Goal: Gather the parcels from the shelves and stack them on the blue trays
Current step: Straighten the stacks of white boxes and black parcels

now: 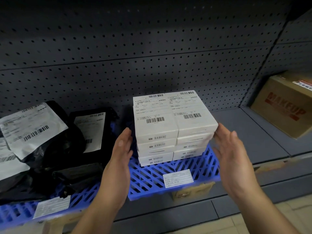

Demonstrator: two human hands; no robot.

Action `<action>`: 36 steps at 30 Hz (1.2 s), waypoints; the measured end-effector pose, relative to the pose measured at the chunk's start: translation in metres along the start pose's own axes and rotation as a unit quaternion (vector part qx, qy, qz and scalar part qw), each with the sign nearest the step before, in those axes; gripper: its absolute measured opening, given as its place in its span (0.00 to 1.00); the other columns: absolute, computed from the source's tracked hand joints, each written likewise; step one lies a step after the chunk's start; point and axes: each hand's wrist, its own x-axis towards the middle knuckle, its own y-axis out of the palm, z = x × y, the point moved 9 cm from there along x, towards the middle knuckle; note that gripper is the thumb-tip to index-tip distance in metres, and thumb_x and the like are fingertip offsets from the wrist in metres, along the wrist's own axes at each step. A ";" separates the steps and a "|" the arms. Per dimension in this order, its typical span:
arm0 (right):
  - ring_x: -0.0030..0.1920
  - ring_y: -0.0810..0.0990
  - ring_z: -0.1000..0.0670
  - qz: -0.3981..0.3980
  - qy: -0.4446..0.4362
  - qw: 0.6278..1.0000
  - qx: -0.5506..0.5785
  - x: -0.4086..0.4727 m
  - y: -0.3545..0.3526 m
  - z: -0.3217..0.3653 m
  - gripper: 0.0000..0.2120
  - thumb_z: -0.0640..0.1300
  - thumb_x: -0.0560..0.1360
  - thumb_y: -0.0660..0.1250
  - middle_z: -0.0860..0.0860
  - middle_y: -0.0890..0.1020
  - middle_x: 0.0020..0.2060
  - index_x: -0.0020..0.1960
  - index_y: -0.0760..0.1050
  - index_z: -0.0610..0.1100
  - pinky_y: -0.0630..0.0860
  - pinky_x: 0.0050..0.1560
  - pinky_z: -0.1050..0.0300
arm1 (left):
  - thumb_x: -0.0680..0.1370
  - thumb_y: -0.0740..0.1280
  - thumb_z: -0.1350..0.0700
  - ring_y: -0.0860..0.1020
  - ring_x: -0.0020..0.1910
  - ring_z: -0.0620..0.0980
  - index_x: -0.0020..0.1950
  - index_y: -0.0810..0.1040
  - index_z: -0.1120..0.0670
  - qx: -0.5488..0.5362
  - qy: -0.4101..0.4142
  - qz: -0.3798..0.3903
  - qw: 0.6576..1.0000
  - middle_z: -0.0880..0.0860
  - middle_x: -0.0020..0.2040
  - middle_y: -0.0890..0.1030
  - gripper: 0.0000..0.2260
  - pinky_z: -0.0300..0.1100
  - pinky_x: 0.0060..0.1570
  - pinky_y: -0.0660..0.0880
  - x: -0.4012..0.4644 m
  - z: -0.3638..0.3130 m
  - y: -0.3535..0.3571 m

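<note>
Two side-by-side stacks of white boxed parcels [173, 125] with barcode labels stand on a blue slatted tray [177, 171]. My left hand [120, 154] is open just left of the stack, fingertips close to its side. On the stack's other side my right hand [231, 154] is open too, its fingertips at the right edge of the boxes. Neither hand grips anything. A second blue tray [15, 215] at the lower left carries several black bagged parcels [55, 146] with white shipping labels.
A brown cardboard box marked MAKEUP [287, 105] sits on the grey shelf [249, 132] at the right. A dark pegboard back wall [135, 56] rises behind everything. White paper tags [179, 178] are fixed to the trays' front edges. Light floor shows at bottom right.
</note>
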 end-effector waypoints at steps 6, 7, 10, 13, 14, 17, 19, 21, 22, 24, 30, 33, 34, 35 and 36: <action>0.72 0.69 0.64 -0.009 0.025 1.000 -0.008 -0.027 -0.009 -0.010 0.31 0.66 0.79 0.51 0.64 0.73 0.73 0.79 0.64 0.56 0.60 0.79 0.49 | 0.75 0.56 0.33 0.67 0.74 0.33 0.76 0.67 0.36 0.001 -0.024 0.005 1.000 0.35 0.76 0.69 0.28 0.44 0.79 0.57 -0.025 0.002 0.004; 0.72 0.69 0.65 -0.007 0.025 1.000 -0.009 -0.031 -0.009 -0.010 0.32 0.68 0.79 0.52 0.65 0.73 0.72 0.79 0.65 0.57 0.60 0.78 0.50 | 0.74 0.57 0.31 0.67 0.73 0.33 0.76 0.67 0.36 0.002 -0.025 0.004 1.000 0.35 0.77 0.68 0.30 0.44 0.78 0.58 -0.030 0.001 0.004; 0.72 0.70 0.65 0.019 0.031 0.999 -0.010 -0.043 -0.001 -0.010 0.31 0.70 0.78 0.55 0.65 0.74 0.71 0.77 0.67 0.59 0.62 0.77 0.49 | 0.74 0.62 0.25 0.68 0.70 0.29 0.74 0.67 0.33 0.008 -0.020 -0.006 1.000 0.34 0.77 0.68 0.30 0.43 0.75 0.60 -0.046 -0.002 0.003; 0.70 0.71 0.66 0.042 0.035 0.998 0.001 -0.059 0.000 -0.010 0.31 0.71 0.76 0.57 0.67 0.76 0.69 0.74 0.69 0.60 0.64 0.75 0.51 | 0.76 0.57 0.30 0.67 0.72 0.29 0.73 0.67 0.32 0.027 -0.014 -0.020 0.999 0.32 0.76 0.68 0.25 0.42 0.76 0.60 -0.064 -0.002 0.005; 0.70 0.71 0.67 0.048 0.038 0.998 0.005 -0.064 -0.001 -0.010 0.32 0.72 0.75 0.57 0.67 0.76 0.69 0.75 0.69 0.60 0.64 0.75 0.51 | 0.76 0.56 0.31 0.67 0.72 0.29 0.73 0.67 0.31 0.032 -0.014 -0.023 0.999 0.31 0.75 0.68 0.25 0.43 0.77 0.59 -0.071 -0.001 0.007; 0.70 0.71 0.66 0.060 0.045 0.997 0.013 -0.078 -0.008 -0.011 0.31 0.71 0.76 0.57 0.67 0.75 0.70 0.75 0.70 0.60 0.63 0.76 0.51 | 0.74 0.56 0.27 0.68 0.71 0.28 0.73 0.66 0.29 0.046 -0.016 -0.035 0.998 0.29 0.74 0.69 0.27 0.46 0.78 0.58 -0.092 0.000 0.012; 0.70 0.71 0.65 0.067 0.053 0.996 0.026 -0.087 -0.012 -0.010 0.30 0.70 0.77 0.57 0.66 0.75 0.70 0.75 0.70 0.59 0.63 0.76 0.51 | 0.78 0.55 0.30 0.68 0.70 0.30 0.73 0.67 0.29 0.040 -0.028 -0.057 0.997 0.30 0.73 0.70 0.23 0.47 0.79 0.57 -0.106 0.005 0.012; 0.70 0.72 0.65 0.079 0.061 0.994 0.037 -0.100 -0.015 -0.011 0.30 0.70 0.78 0.57 0.65 0.75 0.70 0.75 0.70 0.58 0.63 0.76 0.51 | 0.82 0.54 0.32 0.69 0.71 0.32 0.74 0.68 0.29 0.035 -0.042 -0.075 0.996 0.31 0.73 0.72 0.20 0.48 0.79 0.57 -0.123 0.010 0.012; 0.70 0.72 0.64 0.083 0.060 0.994 0.044 -0.107 -0.016 -0.012 0.30 0.69 0.78 0.57 0.65 0.76 0.70 0.75 0.70 0.57 0.63 0.76 0.50 | 0.83 0.54 0.33 0.69 0.71 0.32 0.73 0.69 0.30 0.036 -0.045 -0.084 0.995 0.31 0.72 0.72 0.19 0.47 0.78 0.58 -0.132 0.013 0.011; 0.70 0.72 0.64 0.087 0.066 0.992 0.062 -0.121 -0.017 -0.016 0.31 0.66 0.75 0.56 0.64 0.76 0.70 0.75 0.71 0.55 0.63 0.77 0.50 | 0.85 0.53 0.38 0.72 0.68 0.31 0.72 0.71 0.32 0.030 -0.037 -0.111 0.993 0.31 0.69 0.76 0.16 0.44 0.76 0.60 -0.149 0.015 0.007; 0.69 0.73 0.64 0.143 0.086 0.983 0.079 -0.155 0.008 -0.020 0.34 0.68 0.72 0.58 0.64 0.78 0.68 0.73 0.73 0.54 0.63 0.77 0.50 | 0.77 0.59 0.35 0.77 0.68 0.39 0.69 0.77 0.38 0.018 0.007 -0.181 0.983 0.36 0.67 0.80 0.22 0.45 0.69 0.68 -0.195 0.005 -0.021; 0.69 0.74 0.63 0.156 0.076 0.981 0.085 -0.164 0.024 -0.018 0.39 0.74 0.68 0.63 0.62 0.78 0.69 0.72 0.74 0.53 0.65 0.74 0.52 | 0.82 0.57 0.40 0.78 0.66 0.40 0.68 0.78 0.40 0.008 0.019 -0.207 0.978 0.39 0.66 0.81 0.17 0.47 0.68 0.69 -0.210 0.002 -0.040; 0.69 0.75 0.63 0.159 0.075 0.981 0.085 -0.166 0.030 -0.018 0.35 0.71 0.71 0.60 0.62 0.78 0.68 0.72 0.75 0.53 0.65 0.74 0.52 | 0.86 0.55 0.44 0.79 0.66 0.40 0.68 0.77 0.41 0.008 0.023 -0.214 0.977 0.40 0.67 0.81 0.16 0.47 0.68 0.69 -0.214 0.000 -0.047; 0.68 0.75 0.62 0.165 0.075 0.980 0.084 -0.168 0.036 -0.018 0.32 0.67 0.73 0.58 0.62 0.79 0.68 0.71 0.75 0.52 0.65 0.74 0.52 | 0.88 0.53 0.47 0.79 0.66 0.41 0.69 0.77 0.41 0.014 0.027 -0.219 0.975 0.41 0.68 0.81 0.16 0.48 0.68 0.70 -0.217 -0.001 -0.055; 0.68 0.75 0.62 0.170 0.076 0.979 0.084 -0.171 0.043 -0.018 0.30 0.65 0.74 0.56 0.62 0.79 0.68 0.71 0.75 0.52 0.65 0.74 0.53 | 0.88 0.51 0.47 0.79 0.66 0.41 0.70 0.76 0.41 0.016 0.030 -0.220 0.975 0.41 0.68 0.80 0.17 0.48 0.67 0.70 -0.219 -0.002 -0.064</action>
